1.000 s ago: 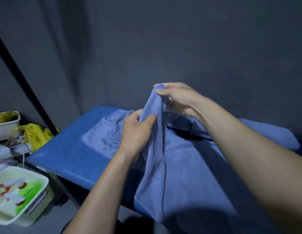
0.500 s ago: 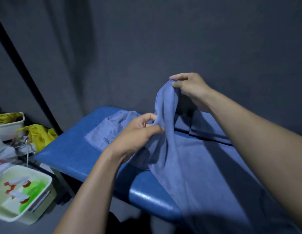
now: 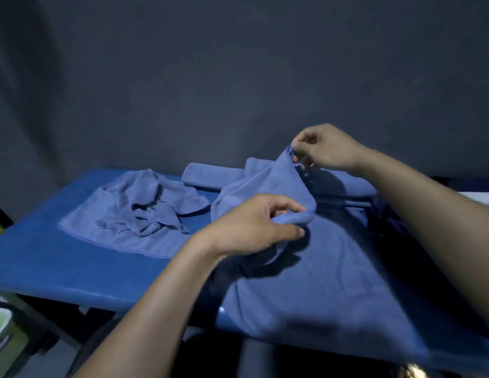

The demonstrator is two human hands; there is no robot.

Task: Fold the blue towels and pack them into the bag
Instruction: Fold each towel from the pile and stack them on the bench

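Large soft blue microfibre towel [image 3: 333,268] is lying spread over the near right part of the padded blue vinyl bench [image 3: 46,255], its near edge draping off the front, its far edge lifted clear of the surface

Right hand [image 3: 328,151] is pinching one raised corner of that far edge between thumb and fingertips, above the bench. Left hand [image 3: 254,227] is closing thumb and fingers on the same hem, lower and nearer, where the cloth is curling over into a small roll. The hem is running slack between the two grips, not taut

Step in hand, as judged: finding and straightening one edge of the towel ahead of the first fold. No fold is made in it yet

Second blue towel, crumpled, with dark lettering near its hem [image 3: 128,216] is lying on the left half of the bench, untouched. A rolled or folded blue piece [image 3: 210,175] is sitting at the far side, just beyond the other two; cannot tell if it counts as finished. No bag is clearly showing; a dark shape at the right behind the forearm is too dim to identify

Next move is calling for: sliding the left hand along the hem to the opposite corner, drawing the edge tight, then carrying both corners toward the near edge so the halves meet square. Loose cloth is likely to bunch if the corners are not level
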